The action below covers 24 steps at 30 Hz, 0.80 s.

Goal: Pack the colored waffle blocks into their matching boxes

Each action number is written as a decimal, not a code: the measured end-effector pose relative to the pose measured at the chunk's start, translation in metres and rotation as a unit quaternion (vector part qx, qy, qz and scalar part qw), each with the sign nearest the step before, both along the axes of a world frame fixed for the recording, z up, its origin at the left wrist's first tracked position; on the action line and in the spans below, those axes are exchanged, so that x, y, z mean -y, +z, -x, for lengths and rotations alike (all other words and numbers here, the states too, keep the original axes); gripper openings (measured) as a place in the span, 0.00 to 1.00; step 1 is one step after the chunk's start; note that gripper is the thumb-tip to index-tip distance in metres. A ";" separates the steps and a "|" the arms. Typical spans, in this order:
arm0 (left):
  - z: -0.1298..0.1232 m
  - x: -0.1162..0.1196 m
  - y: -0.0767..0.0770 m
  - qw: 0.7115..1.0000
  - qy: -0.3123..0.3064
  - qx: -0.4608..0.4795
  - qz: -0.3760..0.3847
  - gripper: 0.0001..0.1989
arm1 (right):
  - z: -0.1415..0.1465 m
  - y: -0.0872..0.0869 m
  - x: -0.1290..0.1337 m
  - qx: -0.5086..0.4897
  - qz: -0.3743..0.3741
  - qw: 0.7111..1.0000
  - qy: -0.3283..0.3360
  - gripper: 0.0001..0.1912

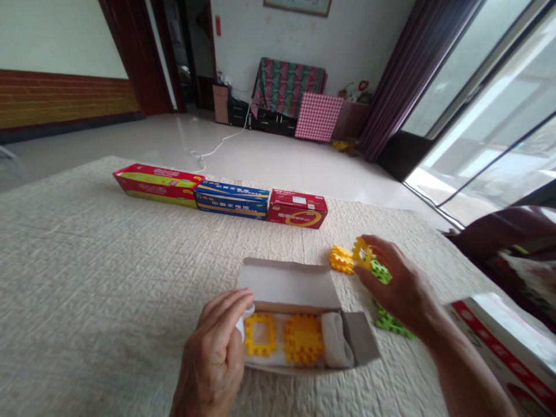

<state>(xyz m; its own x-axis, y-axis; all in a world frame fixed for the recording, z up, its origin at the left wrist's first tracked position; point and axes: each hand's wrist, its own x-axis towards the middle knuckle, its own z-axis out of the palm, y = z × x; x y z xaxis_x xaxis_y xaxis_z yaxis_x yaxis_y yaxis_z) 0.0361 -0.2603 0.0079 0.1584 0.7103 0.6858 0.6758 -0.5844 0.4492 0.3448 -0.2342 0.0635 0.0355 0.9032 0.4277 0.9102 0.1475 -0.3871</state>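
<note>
An open grey-white cardboard box (290, 284) lies in front of me, its lid folded back. My left hand (217, 347) grips its left end, fingers together beside a white padding roll. Inside are a yellow square frame-shaped notched block (260, 335) and a stack of yellow notched blocks (303, 339), with another white padding roll (334, 339) at the right end. My right hand (397, 278) pinches a yellow notched block (361, 252) between thumb and fingers, right of the box. Beside it sits a small yellow block pile (341, 259); green notched blocks (393, 324) lie partly under the hand.
Three closed boxes stand in a row farther back: a red-yellow box (158, 185), a blue box (232, 200) and a red box (297, 208). A white-red carton (508, 347) is at the right edge. All rest on a textured cream cover (108, 278).
</note>
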 end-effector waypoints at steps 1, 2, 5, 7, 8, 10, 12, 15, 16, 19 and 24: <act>0.000 0.000 0.001 1.000 0.001 0.002 0.004 0.22 | 0.014 0.008 0.016 -0.027 0.024 0.999 0.033 0.26; -0.001 0.001 0.002 1.000 0.001 0.004 0.007 0.22 | 0.029 0.014 0.031 -0.043 0.035 0.997 0.059 0.27; -0.001 0.002 0.005 1.000 0.001 0.006 0.015 0.22 | 0.071 0.017 0.064 -0.022 0.083 0.987 0.138 0.26; -0.001 0.003 0.007 1.000 0.000 0.007 0.023 0.23 | 0.088 0.009 0.072 -0.011 0.112 0.979 0.169 0.26; -0.001 0.003 0.007 1.000 0.000 0.009 0.027 0.23 | 0.093 0.005 0.073 -0.008 0.118 0.978 0.173 0.25; -0.001 0.003 0.008 0.999 0.001 0.013 0.037 0.23 | 0.095 -0.002 0.073 -0.002 0.124 0.978 0.170 0.25; -0.002 0.002 0.008 0.999 0.002 0.014 0.041 0.23 | 0.092 -0.004 0.071 0.002 0.129 0.978 0.166 0.24; -0.001 0.003 0.007 0.999 -0.001 0.011 0.043 0.23 | 0.087 -0.001 0.071 -0.001 0.133 0.977 0.165 0.23; -0.001 0.003 0.007 0.999 -0.001 0.011 0.044 0.23 | 0.087 0.001 0.072 -0.002 0.132 0.977 0.165 0.22; -0.001 0.004 0.006 0.999 -0.001 0.010 0.053 0.22 | 0.086 0.001 0.073 -0.003 0.131 0.977 0.168 0.22; -0.001 0.004 0.004 0.999 0.000 0.002 0.050 0.22 | 0.084 -0.002 0.074 -0.003 0.156 0.975 0.160 0.24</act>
<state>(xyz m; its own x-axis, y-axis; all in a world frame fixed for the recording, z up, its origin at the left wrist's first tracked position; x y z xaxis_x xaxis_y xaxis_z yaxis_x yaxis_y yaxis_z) 0.0367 -0.2643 0.0120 0.1557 0.7756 0.6117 0.6747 -0.5358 0.5077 0.2613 -0.3081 0.0618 -0.2685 0.9543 0.1310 0.8347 0.2984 -0.4629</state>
